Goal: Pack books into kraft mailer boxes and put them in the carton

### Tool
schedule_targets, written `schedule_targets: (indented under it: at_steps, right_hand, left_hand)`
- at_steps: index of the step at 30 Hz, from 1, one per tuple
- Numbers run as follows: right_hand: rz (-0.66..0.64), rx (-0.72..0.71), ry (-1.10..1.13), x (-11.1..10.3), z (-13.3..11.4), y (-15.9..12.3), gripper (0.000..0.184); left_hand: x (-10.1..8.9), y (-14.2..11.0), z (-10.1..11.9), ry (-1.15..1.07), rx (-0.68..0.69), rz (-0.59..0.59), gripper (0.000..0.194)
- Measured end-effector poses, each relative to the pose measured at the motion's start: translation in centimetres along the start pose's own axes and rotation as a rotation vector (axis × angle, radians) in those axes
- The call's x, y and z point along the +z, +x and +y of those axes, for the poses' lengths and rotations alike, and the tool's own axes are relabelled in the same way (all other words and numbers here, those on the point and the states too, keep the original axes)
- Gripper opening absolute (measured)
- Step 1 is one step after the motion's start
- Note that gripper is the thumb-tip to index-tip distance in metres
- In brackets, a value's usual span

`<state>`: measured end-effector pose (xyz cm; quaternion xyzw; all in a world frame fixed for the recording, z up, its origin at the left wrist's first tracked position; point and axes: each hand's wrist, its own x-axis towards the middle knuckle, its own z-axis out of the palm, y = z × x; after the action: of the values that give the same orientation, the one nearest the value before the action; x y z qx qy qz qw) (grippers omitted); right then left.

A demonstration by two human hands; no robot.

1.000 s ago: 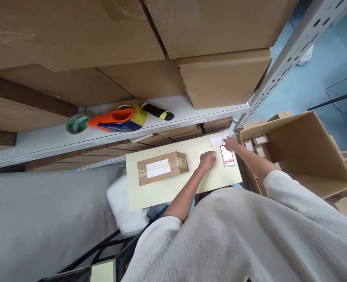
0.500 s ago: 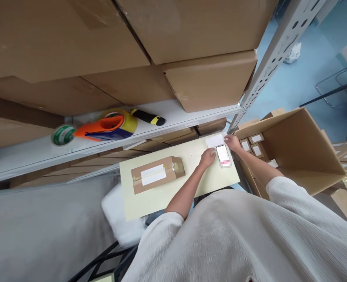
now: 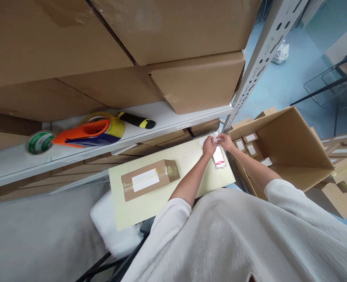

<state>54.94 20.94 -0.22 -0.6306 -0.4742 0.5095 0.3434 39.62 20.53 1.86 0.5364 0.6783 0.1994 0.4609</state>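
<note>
At the far right end of the pale yellow board (image 3: 188, 164), my left hand (image 3: 209, 146) and my right hand (image 3: 225, 141) are close together. Their fingers pinch a white paper (image 3: 215, 135), partly hidden behind them. Just below the hands lies a phone (image 3: 218, 156) with its screen lit, flat on the board. A taped brown carton (image 3: 173, 170) with a white label (image 3: 145, 179) rests on the board to the left, apart from both hands.
A large open carton (image 3: 297, 145) holding several small labelled boxes stands to the right. A shelf (image 3: 167, 115) ahead carries big cartons, an orange tape dispenser (image 3: 85, 132), a green tape roll (image 3: 40, 142) and a black-yellow utility knife (image 3: 136, 120). A perforated post (image 3: 258, 66) rises beside it.
My left hand has moved up from beside the phone to the white paper. My right hand has drawn in toward it, and the paper is now lifted between the fingers. The view has shifted slightly.
</note>
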Motion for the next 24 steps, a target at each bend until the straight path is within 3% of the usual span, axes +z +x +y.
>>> schedule_targets:
  at_steps: [7,14,19,24]
  right_hand:
    - [-0.035,0.007,0.153,0.2,-0.9,-0.4,0.022]
    - [-0.039,-0.011,0.127,0.6,-1.5,-0.9,0.019]
    - [-0.037,-0.002,-0.08,-0.1,-1.4,-1.0,0.011]
    - [0.03,-0.084,-0.454,-1.9,-1.6,-1.1,0.028]
  left_hand:
    - [-1.2,-0.1,0.3,0.004,-0.013,-0.013,0.027]
    - [-1.8,-0.3,-0.2,-0.026,-0.003,0.015,0.022]
    - [-2.0,-0.1,-0.8,-0.018,-0.003,0.053,0.02]
    - [-3.2,0.0,-1.6,0.008,0.0,0.135,0.022]
